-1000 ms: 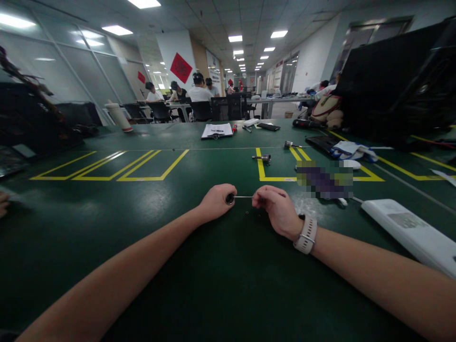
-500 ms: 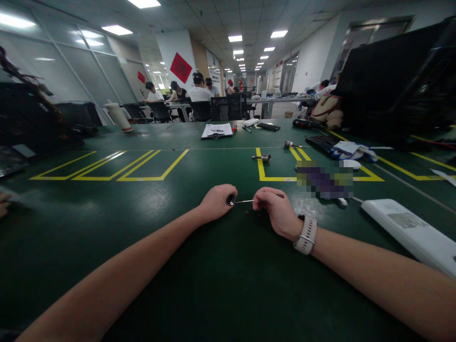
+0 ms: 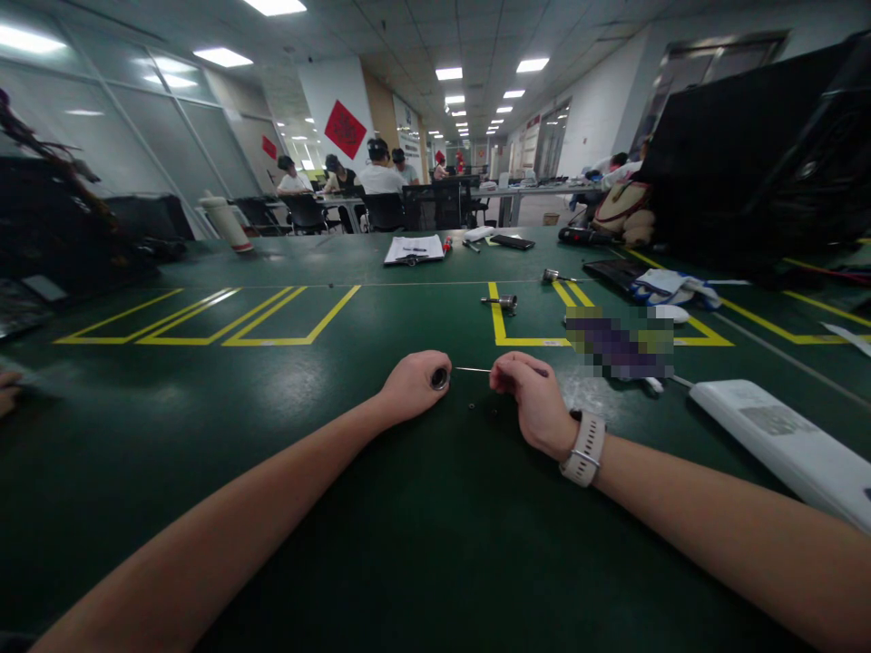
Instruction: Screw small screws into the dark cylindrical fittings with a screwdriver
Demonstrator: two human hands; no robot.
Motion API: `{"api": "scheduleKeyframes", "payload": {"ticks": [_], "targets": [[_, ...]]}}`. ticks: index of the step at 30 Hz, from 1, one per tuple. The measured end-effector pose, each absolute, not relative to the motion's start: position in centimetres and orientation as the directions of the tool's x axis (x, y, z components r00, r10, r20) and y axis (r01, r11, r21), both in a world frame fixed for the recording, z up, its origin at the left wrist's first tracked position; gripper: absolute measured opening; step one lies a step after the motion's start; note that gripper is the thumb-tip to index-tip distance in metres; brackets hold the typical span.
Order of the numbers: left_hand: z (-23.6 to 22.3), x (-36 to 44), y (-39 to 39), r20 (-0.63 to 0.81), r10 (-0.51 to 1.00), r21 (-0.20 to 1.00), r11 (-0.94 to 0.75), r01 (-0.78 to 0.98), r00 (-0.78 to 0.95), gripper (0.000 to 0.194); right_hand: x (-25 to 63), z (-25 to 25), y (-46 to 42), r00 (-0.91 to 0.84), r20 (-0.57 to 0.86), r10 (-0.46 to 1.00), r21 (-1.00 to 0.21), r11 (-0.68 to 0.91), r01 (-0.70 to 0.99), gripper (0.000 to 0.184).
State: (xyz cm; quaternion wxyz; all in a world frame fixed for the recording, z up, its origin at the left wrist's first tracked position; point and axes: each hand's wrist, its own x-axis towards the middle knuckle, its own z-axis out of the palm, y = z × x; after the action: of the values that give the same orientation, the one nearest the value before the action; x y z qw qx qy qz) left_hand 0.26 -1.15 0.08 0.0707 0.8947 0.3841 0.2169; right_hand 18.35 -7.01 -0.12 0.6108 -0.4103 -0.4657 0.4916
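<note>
My left hand (image 3: 414,385) is closed around a hollow, round metal part (image 3: 439,379), whose open end faces right and up; the rest is hidden in the fist. My right hand (image 3: 527,390), with a pale watch strap at the wrist, pinches a thin metal rod-like tool (image 3: 473,369). Its bare tip points left, just short of the round part and apart from it. The tool's dark other end shows only slightly past the thumb. Below the tool, a tiny ring (image 3: 472,406) and a small dark piece (image 3: 494,412) lie on the green table (image 3: 435,526).
Two cup-shaped metal pieces with shanks, one nearer (image 3: 502,301) and one farther (image 3: 554,276), lie by yellow tape. A pixelated item (image 3: 616,345), a white power strip-like box (image 3: 776,435) and gloves (image 3: 673,288) are at right. A clipboard (image 3: 414,249) lies ahead. Another person's hand (image 3: 8,392) shows far left.
The tool's tip was at the round part's opening, dipped lower, and is now drawn back to the right with a gap. My right hand shifted slightly right; my left hand barely moved.
</note>
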Motion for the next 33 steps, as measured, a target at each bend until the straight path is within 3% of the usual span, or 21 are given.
{"api": "scheduleKeyframes", "payload": {"ticks": [4, 8, 13, 17, 20, 28, 33], "targets": [[-0.2, 0.2, -0.8, 0.38, 0.808, 0.371, -0.579, 0.726, 0.449, 0.004, 18.4, -0.1, -6.9, 0.124, 0.123, 0.985, -0.979, 0.141, -0.149, 0.01], [-0.2, 0.0, -0.6, 0.441, 0.866, 0.502, -0.454, 0.736, 0.234, 0.01, 18.4, -0.5, -6.7, 0.114, 0.095, 0.989, -0.993, 0.103, -0.063, 0.016], [-0.2, -0.2, -0.2, 0.489, 0.867, 0.584, -0.404, 0.704, 0.092, 0.02, 17.6, 0.0, -6.9, -0.138, 0.209, 0.968, -0.94, 0.238, 0.243, 0.021], [-0.7, -0.3, 0.4, 0.541, 0.841, 0.601, -0.395, 0.695, 0.011, 0.022, 16.5, 0.7, -6.3, -0.324, 0.151, 0.934, -0.848, 0.291, 0.443, 0.021], [-0.8, -0.4, 0.6, 0.583, 0.812, 0.569, -0.42, 0.707, 0.013, 0.028, 16.6, 0.7, -6.0, -0.477, 0.14, 0.868, -0.787, 0.39, 0.478, 0.019], [0.8, 0.1, -0.9, 0.636, 0.752, 0.412, -0.52, 0.748, 0.172, 0.038, 20.4, 1.7, -13.0, -0.781, 0.175, 0.6, -0.7, 0.633, 0.33, 0.021], [3.4, 1.2, -5.4, 0.542, 0.786, 0.494, -0.584, 0.644, 0.298, 0.035, 21.7, 2.7, -17.5, -0.843, 0.091, 0.529, -0.71, 0.629, 0.318, 0.025]]}}
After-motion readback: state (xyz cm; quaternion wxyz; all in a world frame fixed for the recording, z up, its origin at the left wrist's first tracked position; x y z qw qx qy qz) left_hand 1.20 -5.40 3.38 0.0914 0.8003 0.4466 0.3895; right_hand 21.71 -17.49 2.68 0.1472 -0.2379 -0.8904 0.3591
